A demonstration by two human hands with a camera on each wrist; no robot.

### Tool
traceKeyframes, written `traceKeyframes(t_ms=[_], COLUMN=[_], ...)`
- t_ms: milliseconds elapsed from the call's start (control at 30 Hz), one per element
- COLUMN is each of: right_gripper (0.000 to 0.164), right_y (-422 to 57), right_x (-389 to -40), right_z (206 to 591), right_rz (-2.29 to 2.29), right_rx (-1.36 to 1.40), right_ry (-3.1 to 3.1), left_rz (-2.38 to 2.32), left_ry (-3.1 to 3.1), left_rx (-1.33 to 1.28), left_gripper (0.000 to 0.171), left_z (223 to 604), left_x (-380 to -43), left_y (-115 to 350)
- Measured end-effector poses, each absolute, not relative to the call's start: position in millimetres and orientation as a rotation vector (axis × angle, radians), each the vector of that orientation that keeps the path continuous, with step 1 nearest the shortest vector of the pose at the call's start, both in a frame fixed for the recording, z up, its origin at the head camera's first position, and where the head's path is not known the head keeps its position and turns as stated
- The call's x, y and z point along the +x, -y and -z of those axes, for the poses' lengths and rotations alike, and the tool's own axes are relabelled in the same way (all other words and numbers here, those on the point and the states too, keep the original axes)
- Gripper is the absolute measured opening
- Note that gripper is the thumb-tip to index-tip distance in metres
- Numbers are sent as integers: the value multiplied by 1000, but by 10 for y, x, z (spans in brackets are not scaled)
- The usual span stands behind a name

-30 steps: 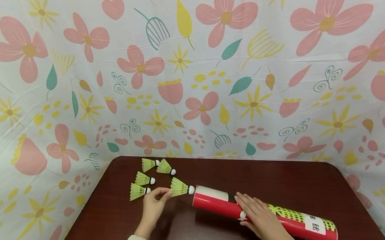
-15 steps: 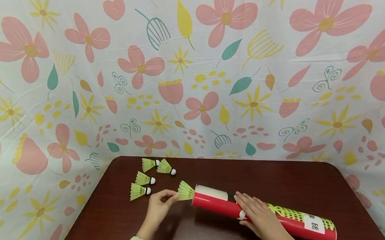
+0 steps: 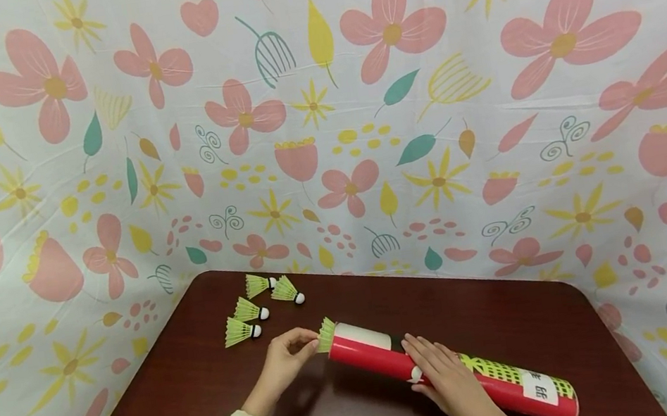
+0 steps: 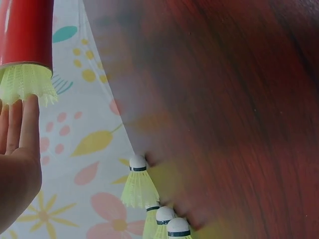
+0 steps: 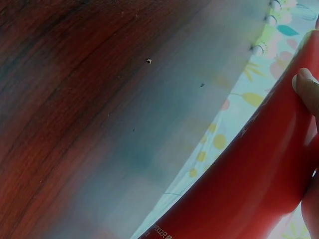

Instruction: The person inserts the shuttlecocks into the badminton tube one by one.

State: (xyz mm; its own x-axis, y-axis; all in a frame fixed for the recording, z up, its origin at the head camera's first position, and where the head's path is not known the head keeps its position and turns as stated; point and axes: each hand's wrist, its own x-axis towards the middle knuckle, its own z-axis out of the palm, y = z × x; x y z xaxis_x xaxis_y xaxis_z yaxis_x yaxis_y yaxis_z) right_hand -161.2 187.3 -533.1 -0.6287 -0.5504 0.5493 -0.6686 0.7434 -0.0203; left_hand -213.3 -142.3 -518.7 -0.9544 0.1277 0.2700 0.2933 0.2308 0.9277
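Slanting toward the near right, the tube (image 3: pixel 500 381) holds a shuttlecock (image 3: pixel 326 335) skirt-outward.

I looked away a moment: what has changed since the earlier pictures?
The yellow-green cone-shaped shuttlecock slid rightward into the red cylindrical tube; only its flared end shows outside. The left grip moved right with it, still pinching its rim. Unchanged: the right grip rests on the tube, and four white-tipped yellow-green shuttlecocks lie on the dark-red wooden table.
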Motion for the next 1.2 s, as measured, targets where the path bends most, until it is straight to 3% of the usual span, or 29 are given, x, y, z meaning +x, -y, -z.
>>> traceKeyframes(t_ms=[200, 367, 533, 667, 833, 1067, 1200], right_gripper=[75, 69, 84, 67, 75, 67, 83], right_y=[-1858, -1850, -1834, -1829, -1818, -1825, -1822], right_x=[-1590, -1585, -1591, -1590, -1602, -1622, -1612], right_z=[5318, 5320, 5315, 5314, 5319, 5332, 5336], right_rz=[-308, -313, -310, -296, -292, -295, -289], right_rx=[891, 897, 912, 907, 895, 905, 904], right_ry=[2454, 2475, 2468, 2446, 2421, 2426, 2463], left_rz=[1830, 1809, 1809, 1797, 1790, 1798, 1838], left_ry=[2351, 2367, 2382, 2384, 2370, 2391, 2393], left_rx=[-372, -416, -451, -462, -491, -501, -521], left_gripper=[9, 8, 5, 4, 3, 4, 5], left_z=[5124, 4913, 4842, 4847, 4852, 4845, 4873], left_x=[-2092, -1967, -1920, -1926, -1949, -1970, -1978], left_y=[1382, 1322, 1274, 1249, 1229, 1221, 1232])
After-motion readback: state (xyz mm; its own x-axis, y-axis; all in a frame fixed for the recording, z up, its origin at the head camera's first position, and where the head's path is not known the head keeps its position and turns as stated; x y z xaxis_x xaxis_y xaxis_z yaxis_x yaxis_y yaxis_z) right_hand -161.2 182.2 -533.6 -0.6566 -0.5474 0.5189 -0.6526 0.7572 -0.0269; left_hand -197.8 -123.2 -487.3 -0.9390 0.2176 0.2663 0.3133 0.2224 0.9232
